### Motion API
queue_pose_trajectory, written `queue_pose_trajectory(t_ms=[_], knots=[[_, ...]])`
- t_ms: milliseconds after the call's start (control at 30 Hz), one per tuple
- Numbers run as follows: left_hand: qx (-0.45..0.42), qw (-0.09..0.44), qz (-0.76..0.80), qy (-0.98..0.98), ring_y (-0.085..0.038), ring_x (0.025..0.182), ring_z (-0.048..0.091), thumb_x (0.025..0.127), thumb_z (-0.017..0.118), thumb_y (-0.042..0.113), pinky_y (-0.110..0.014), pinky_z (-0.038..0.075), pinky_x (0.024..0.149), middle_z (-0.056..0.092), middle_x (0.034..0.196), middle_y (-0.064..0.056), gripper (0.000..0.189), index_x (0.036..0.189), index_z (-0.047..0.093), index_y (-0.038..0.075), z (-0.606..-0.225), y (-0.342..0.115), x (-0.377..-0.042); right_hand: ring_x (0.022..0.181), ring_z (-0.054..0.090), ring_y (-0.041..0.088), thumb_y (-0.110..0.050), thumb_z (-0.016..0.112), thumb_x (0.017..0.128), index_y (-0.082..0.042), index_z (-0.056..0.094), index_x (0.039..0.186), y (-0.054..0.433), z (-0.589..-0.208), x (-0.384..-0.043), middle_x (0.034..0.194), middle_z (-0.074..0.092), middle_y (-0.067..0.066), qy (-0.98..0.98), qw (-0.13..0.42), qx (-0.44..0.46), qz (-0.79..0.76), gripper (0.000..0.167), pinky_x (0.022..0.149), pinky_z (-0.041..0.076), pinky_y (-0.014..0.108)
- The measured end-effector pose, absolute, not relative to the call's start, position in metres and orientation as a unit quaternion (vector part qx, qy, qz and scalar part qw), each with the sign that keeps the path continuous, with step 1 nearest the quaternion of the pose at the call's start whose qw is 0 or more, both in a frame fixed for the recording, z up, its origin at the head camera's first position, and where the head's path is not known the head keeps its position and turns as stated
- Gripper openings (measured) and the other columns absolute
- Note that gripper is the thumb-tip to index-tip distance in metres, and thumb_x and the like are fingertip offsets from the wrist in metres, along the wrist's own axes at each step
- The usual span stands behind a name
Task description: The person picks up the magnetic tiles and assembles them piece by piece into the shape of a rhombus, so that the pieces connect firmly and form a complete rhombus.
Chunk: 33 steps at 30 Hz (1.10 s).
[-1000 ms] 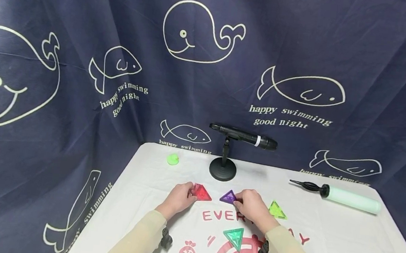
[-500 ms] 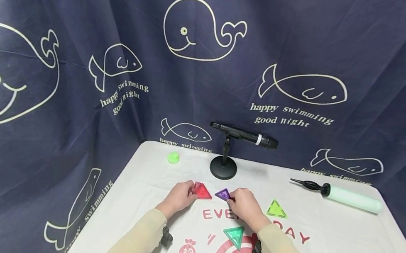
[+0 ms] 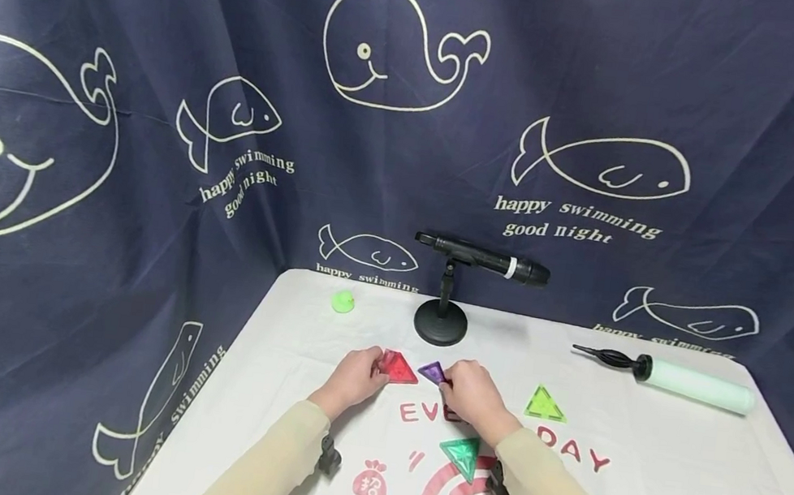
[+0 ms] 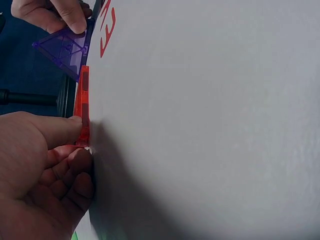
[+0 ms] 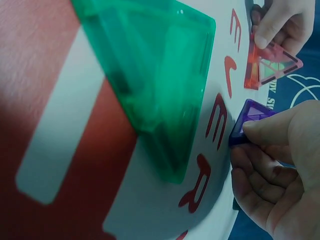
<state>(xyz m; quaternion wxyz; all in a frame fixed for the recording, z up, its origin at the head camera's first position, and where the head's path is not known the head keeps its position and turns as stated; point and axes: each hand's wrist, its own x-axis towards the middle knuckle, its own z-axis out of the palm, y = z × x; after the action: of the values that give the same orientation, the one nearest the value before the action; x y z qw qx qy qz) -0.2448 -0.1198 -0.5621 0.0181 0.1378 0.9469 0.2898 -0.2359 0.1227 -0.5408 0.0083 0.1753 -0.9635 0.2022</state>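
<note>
My left hand pinches a red translucent triangular tile by its left corner, low over the white tabletop. To its right, my right hand pinches a smaller-looking purple triangular tile between thumb and fingers. A narrow gap parts the two tiles in the head view. In the left wrist view the red tile is seen edge-on, with the purple tile tilted up beyond it. A green triangular tile lies on the cloth nearer me, large in the right wrist view. A yellow-green triangular tile lies right of my right hand.
Behind the hands a black microphone on a round-based stand rises from the table. A small green rubber duck sits at the back left. A pale green hand pump lies at the back right. Dark blue curtain encloses the table.
My right hand has moved left with the purple tile, bringing it closer to the red one. My left hand and the red tile stay nearly in place. The head view has tilted slightly down.
</note>
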Motion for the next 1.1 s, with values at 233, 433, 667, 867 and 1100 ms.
queue_pose_trajectory(t_ms=[233,433,667,867,1100], knots=[[0.139,0.015,0.287,0.948,-0.01,0.064,0.048,0.094,0.077,0.013,-0.028,0.042,0.06,0.053,0.071,0.005,0.015,0.096,0.062,0.011,-0.562,-0.12,-0.245,0.061,0.05,0.014,-0.008,0.079,0.089,-0.01,0.074,0.073,0.11,-0.542,-0.237,0.068,0.065,-0.002,-0.961,0.022,0.189,0.201,0.018,0.066,0.05,0.039],[0.146,0.014,0.289,0.946,-0.011,0.065,0.048,0.093,0.078,0.013,-0.029,0.043,0.062,0.052,0.07,0.006,0.016,0.095,0.062,0.011,-0.561,-0.119,-0.246,0.059,0.051,0.014,-0.008,0.078,0.091,-0.013,0.068,0.066,0.101,-0.539,-0.24,0.065,0.061,-0.003,-0.962,-0.001,0.177,0.207,0.027,0.064,0.047,0.034],[0.145,0.019,0.29,0.946,-0.011,0.064,0.048,0.094,0.078,0.012,-0.029,0.042,0.061,0.052,0.07,0.006,0.017,0.093,0.061,0.012,-0.562,-0.12,-0.246,0.057,0.052,0.013,-0.011,0.077,0.093,-0.014,0.068,0.065,0.094,-0.542,-0.244,0.066,0.062,-0.002,-0.961,-0.016,0.166,0.219,0.029,0.058,0.047,0.031],[0.148,0.02,0.287,0.946,-0.011,0.066,0.049,0.094,0.077,0.013,-0.03,0.043,0.063,0.052,0.071,0.006,0.017,0.094,0.061,0.012,-0.563,-0.12,-0.247,0.055,0.053,0.013,-0.011,0.076,0.093,-0.016,0.063,0.059,0.088,-0.539,-0.247,0.063,0.061,-0.003,-0.962,-0.029,0.156,0.22,0.037,0.057,0.047,0.032],[0.166,0.001,0.287,0.943,-0.012,0.067,0.049,0.092,0.078,0.009,-0.031,0.044,0.065,0.052,0.072,0.006,0.017,0.096,0.062,0.01,-0.563,-0.121,-0.247,0.06,0.055,0.015,-0.013,0.079,0.092,-0.012,0.07,0.065,0.08,-0.539,-0.25,0.065,0.065,-0.002,-0.965,-0.019,0.162,0.207,0.028,0.068,0.052,0.037]])
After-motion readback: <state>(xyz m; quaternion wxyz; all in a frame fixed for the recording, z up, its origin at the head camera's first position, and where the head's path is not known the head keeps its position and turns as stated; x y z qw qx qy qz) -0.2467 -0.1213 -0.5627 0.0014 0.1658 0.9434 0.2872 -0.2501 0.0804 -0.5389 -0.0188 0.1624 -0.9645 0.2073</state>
